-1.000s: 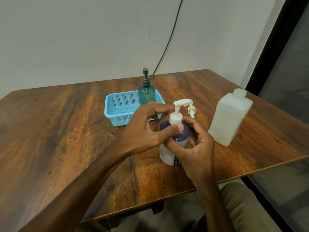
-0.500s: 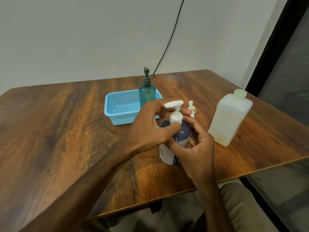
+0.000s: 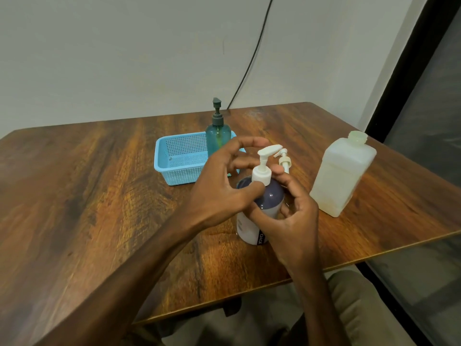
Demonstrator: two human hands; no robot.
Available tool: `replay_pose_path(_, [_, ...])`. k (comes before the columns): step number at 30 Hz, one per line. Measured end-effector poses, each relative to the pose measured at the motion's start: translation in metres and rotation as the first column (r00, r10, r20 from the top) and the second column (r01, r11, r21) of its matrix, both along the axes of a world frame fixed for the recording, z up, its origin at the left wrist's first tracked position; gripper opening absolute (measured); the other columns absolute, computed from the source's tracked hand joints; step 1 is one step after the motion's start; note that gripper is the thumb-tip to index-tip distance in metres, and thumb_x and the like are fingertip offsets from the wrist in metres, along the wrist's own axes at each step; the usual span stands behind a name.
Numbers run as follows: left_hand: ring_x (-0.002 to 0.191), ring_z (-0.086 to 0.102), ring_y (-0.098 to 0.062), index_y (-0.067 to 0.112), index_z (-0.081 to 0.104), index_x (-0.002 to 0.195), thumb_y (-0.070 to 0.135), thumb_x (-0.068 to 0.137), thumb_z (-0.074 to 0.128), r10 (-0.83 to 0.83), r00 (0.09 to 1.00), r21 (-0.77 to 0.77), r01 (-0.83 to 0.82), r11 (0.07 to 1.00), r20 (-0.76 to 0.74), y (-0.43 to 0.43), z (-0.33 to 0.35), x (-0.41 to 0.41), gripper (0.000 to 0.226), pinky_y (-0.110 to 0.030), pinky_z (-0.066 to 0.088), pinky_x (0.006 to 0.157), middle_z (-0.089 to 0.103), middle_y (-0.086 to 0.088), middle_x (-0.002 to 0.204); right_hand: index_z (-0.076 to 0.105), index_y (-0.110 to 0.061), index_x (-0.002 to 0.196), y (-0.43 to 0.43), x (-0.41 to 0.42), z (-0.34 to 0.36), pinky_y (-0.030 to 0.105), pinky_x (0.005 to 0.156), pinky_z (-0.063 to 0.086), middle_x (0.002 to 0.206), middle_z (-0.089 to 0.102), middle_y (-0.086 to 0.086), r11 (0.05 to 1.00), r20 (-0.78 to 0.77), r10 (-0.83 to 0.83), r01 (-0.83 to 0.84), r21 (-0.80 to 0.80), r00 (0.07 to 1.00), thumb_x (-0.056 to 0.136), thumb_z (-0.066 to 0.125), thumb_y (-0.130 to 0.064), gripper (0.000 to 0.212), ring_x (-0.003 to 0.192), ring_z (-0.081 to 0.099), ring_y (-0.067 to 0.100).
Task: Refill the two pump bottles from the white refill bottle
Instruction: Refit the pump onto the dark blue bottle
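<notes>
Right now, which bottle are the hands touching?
The purple pump bottle: the left hand holds its white collar and the right hand grips its body. The green pump bottle and white refill bottle stand untouched.

The white pump (image 3: 262, 171) on the dark bottle (image 3: 273, 196) has turned. Its spout, which pointed left half a second ago, now points right and away again, as it did a second ago. The left hand (image 3: 219, 188) has shifted round it, with the forefinger now arched above the spout. Whether the pump has risen is hard to tell.
</notes>
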State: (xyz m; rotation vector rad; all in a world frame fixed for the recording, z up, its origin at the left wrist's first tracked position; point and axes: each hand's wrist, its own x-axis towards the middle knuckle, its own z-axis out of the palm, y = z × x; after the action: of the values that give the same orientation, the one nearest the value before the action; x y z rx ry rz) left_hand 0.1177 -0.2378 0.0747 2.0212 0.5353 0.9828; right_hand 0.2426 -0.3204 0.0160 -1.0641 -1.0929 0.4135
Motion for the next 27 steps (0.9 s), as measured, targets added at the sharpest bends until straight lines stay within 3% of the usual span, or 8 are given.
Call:
replay_pose_path(2, [0.114,0.062,0.003,0.029,0.053,0.136,0.035,0.078,0.077,0.058,0.998,0.057,-0.057,0.997,-0.029,-0.001,-0.002,0.003,0.063,-0.012,0.047,0.086,0.069,0.022,0.119,0.061,-0.015,0.130,0.000,0.001,0.001,0.027,0.094,0.057,0.130,0.066,-0.008,1.000,0.021,-0.018,0.018,-0.010,1.000,0.073,0.084,-0.036,0.065,0.123,0.062,0.011])
replay_pose_path(5, [0.090,0.057,0.006,0.038,0.056,0.125,0.068,0.067,0.075,0.207,0.976,0.119,-0.199,0.973,-0.064,0.001,-0.003,0.005,0.068,-0.014,0.043,0.076,0.065,0.022,0.104,0.061,-0.013,0.129,-0.001,0.002,-0.001,0.038,0.095,0.059,0.129,0.067,-0.004,0.999,0.031,-0.017,0.017,-0.028,0.999,0.074,0.086,-0.027,0.062,0.123,0.063,0.017])
replay_pose_path(8, [0.070,0.057,-0.002,0.031,0.061,0.121,0.053,0.069,0.085,0.165,0.986,0.038,-0.166,0.985,0.007,0.003,0.000,-0.001,0.062,-0.024,0.048,0.065,0.073,0.014,0.091,0.060,-0.014,0.130,-0.001,0.001,0.001,0.039,0.091,0.061,0.128,0.067,-0.005,0.999,0.018,-0.011,0.012,-0.039,1.000,0.072,0.088,-0.027,0.065,0.120,0.064,0.017])
replay_pose_path(12, [0.085,0.066,-0.024,0.023,0.058,0.131,0.017,0.076,0.077,0.037,0.999,0.013,-0.036,0.999,-0.011,0.005,0.004,-0.008,0.059,-0.044,0.053,0.072,0.078,0.013,0.100,0.060,-0.016,0.132,-0.002,-0.001,0.002,0.031,0.092,0.059,0.130,0.066,-0.009,1.000,-0.013,-0.007,0.007,-0.025,1.000,0.070,0.089,-0.033,0.071,0.121,0.064,0.014])
replay_pose_path(15, [0.110,0.061,-0.006,0.035,0.054,0.132,0.045,0.074,0.075,0.089,0.991,0.105,-0.078,0.991,-0.104,0.002,-0.002,-0.004,0.062,-0.028,0.049,0.079,0.068,0.020,0.121,0.060,-0.019,0.132,-0.002,-0.001,0.001,0.031,0.094,0.058,0.130,0.066,-0.010,0.998,0.015,-0.040,0.041,-0.043,0.999,0.071,0.085,-0.040,0.069,0.122,0.062,0.011])
replay_pose_path(18, [0.091,0.058,0.006,0.043,0.058,0.117,0.068,0.067,0.075,0.215,0.974,0.153,-0.203,0.967,-0.070,0.001,-0.003,0.000,0.058,-0.015,0.045,0.074,0.064,0.027,0.103,0.060,-0.018,0.132,-0.002,0.000,0.000,0.039,0.095,0.059,0.131,0.066,-0.007,0.998,0.026,-0.035,0.036,-0.049,0.999,0.074,0.085,-0.034,0.065,0.124,0.062,0.016])
replay_pose_path(24, [0.088,0.070,-0.015,0.025,0.064,0.124,0.023,0.074,0.084,0.085,0.996,0.075,-0.085,0.994,0.002,0.008,0.003,-0.007,0.054,-0.030,0.052,0.068,0.078,0.010,0.103,0.060,-0.016,0.132,-0.002,0.000,0.002,0.034,0.091,0.060,0.130,0.066,-0.008,0.999,-0.017,-0.005,0.004,-0.043,1.000,0.070,0.089,-0.034,0.071,0.121,0.064,0.014])
replay_pose_path(27, [0.102,0.070,-0.013,0.032,0.064,0.122,0.039,0.077,0.082,0.111,0.994,0.122,-0.109,0.987,-0.014,0.007,0.001,-0.007,0.049,-0.034,0.053,0.077,0.076,0.016,0.109,0.060,-0.017,0.131,-0.002,-0.001,0.002,0.031,0.093,0.059,0.130,0.066,-0.008,0.999,-0.002,-0.014,0.014,-0.037,1.000,0.071,0.087,-0.038,0.069,0.122,0.063,0.012])
